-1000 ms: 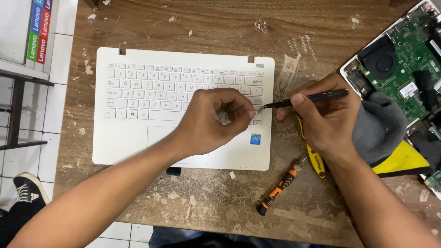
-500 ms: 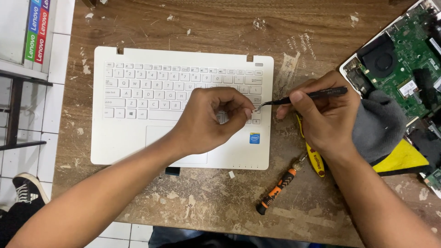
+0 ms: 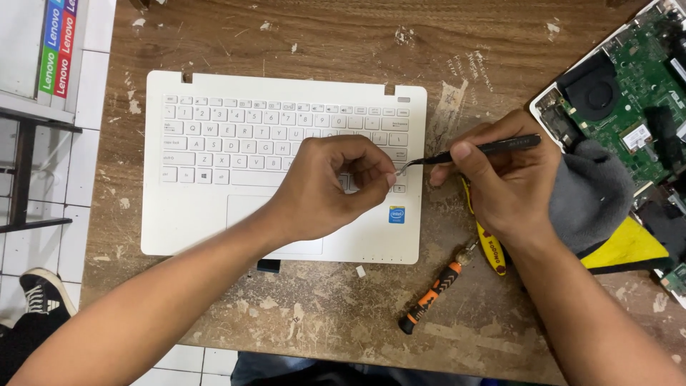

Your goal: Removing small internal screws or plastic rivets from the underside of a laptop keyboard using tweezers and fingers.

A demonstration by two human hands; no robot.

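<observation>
R hand (image 3: 511,182) pinches black tweezers (image 3: 471,150); L hand (image 3: 332,186) curled, fingertips on tiny keycap at tip, prob. fragile. White keyboard (image 3: 236,136) underneath: light, stiff.

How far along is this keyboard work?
Done: the white keyboard panel lies apart from the opened laptop base, whose green board is exposed. In hand: the right hand holds black tweezers with the tip at the keys on the panel's right side, where the left hand pinches. Left: the orange-and-black screwdriver lies unused; the two parts are unjoined.
</observation>
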